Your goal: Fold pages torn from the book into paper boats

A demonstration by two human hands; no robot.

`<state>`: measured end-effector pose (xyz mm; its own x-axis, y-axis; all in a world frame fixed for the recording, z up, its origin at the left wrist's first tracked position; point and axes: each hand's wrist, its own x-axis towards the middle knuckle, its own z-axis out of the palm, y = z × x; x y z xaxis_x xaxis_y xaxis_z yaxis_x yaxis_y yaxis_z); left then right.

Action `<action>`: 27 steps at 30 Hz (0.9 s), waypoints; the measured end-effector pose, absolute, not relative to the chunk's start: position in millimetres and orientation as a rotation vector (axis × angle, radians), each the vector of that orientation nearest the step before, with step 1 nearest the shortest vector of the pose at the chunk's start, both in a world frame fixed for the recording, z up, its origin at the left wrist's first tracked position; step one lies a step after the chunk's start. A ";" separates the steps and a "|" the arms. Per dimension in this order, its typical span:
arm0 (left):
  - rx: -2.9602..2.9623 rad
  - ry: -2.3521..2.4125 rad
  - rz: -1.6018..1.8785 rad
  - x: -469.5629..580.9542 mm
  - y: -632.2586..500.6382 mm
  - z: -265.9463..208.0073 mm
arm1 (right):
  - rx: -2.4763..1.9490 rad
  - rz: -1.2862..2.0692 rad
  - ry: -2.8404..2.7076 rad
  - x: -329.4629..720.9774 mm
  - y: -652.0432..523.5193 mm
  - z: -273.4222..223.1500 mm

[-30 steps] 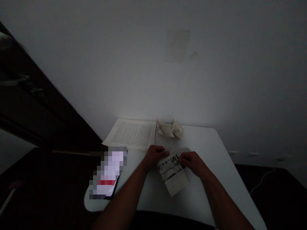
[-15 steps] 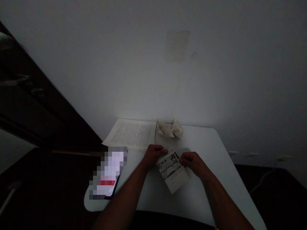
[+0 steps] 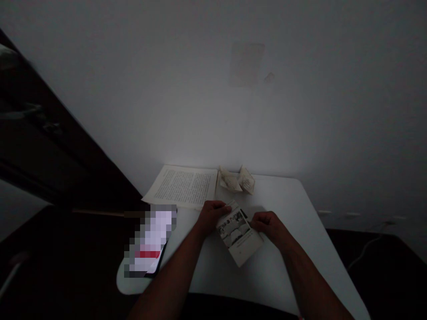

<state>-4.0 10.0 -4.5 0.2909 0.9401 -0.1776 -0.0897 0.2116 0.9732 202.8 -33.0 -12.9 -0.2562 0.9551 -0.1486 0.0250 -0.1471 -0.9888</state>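
A folded sheet of printed paper (image 3: 245, 251) with a black-and-white picture is held tilted between my two hands, over the white table. My left hand (image 3: 212, 216) pinches its upper left edge, with the thumb lying on the printed face. On the other side, my right hand (image 3: 267, 226) has its fingers closed on the right edge, near a dark gap between layers. The fingertips behind the paper are hidden. Just beyond the hands stands a folded paper shape (image 3: 237, 180) with raised pointed flaps.
Printed pages (image 3: 187, 184) lie flat at the table's back left. A phone (image 3: 155, 242) with a lit, pixelated screen rests at the left edge of the white table (image 3: 287, 200). A pale wall (image 3: 200, 98) rises behind, and a dark door (image 3: 43, 129) stands at left.
The folded paper has shifted very slightly up and left, tilting a little in my hands. Both hands keep their grip; the other things stay where they were.
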 end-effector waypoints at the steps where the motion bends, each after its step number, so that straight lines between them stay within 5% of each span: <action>1: 1.099 1.005 0.917 -4.1 10.0 -4.5 | -1.187 1.514 -1.325 202.9 -33.0 -12.5; 27: 1.040 1.047 1.049 -14.5 12.5 -4.4 | -1.055 1.612 -1.183 205.3 -35.4 -12.3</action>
<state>-14.5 12.5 -4.4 0.1706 0.9738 -0.1504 -0.1516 0.1768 0.9725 205.3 -35.4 -12.3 -0.2801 0.9495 -0.1415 -0.1501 -0.1889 -0.9705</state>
